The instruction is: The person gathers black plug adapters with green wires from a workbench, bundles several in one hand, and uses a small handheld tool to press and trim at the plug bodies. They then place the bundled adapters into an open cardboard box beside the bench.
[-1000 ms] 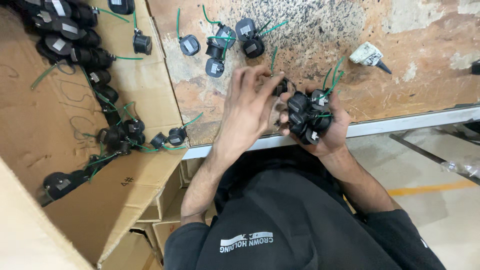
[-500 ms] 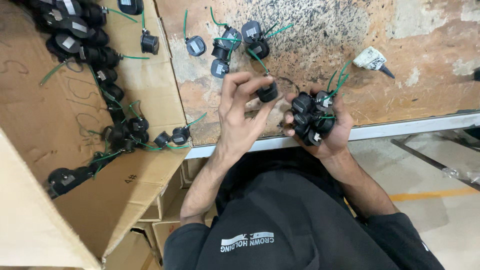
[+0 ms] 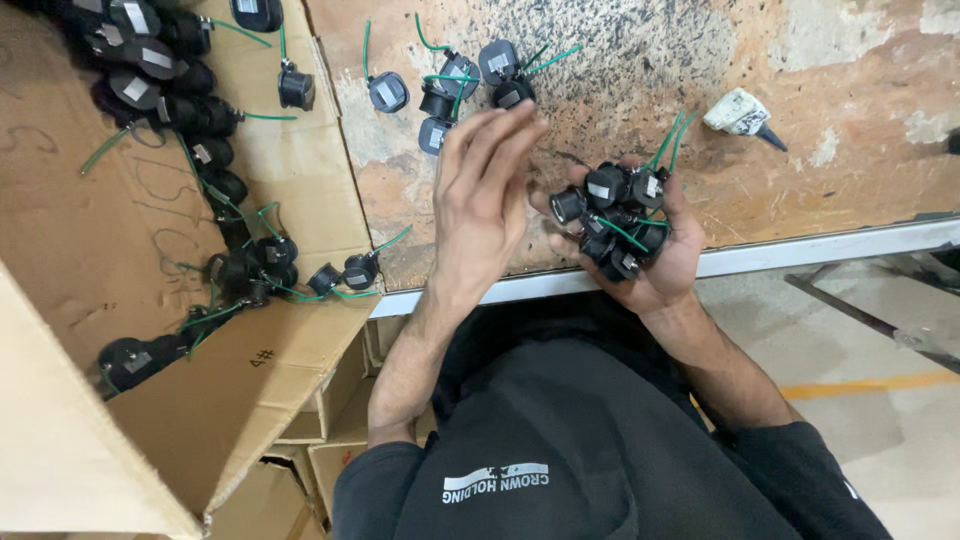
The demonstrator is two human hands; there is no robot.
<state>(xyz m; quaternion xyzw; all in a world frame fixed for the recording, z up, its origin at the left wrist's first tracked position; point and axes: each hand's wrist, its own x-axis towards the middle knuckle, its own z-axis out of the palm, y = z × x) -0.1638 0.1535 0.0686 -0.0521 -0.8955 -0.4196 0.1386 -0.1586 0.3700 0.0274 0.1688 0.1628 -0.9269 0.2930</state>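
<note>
**Handful of black wired parts, held at the bench edge**

Cluster of small black round parts point(image 3: 612, 222) with green wires, cupped in right hand point(image 3: 640, 250), fingers curled around them, over the near edge of the worn workbench point(image 3: 700, 60). Left hand point(image 3: 482, 190) just beside, fingers spread wide, holding nothing. Loose parts point(image 3: 455, 85) lie on the bench beyond its fingertips. Flattened cardboard box point(image 3: 90, 250) at left carries many more. Small white tube point(image 3: 742, 112) lies well apart at right.

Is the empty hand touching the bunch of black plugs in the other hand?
Apart. In the head view, bare table shows between the left hand and the plugs.
</note>
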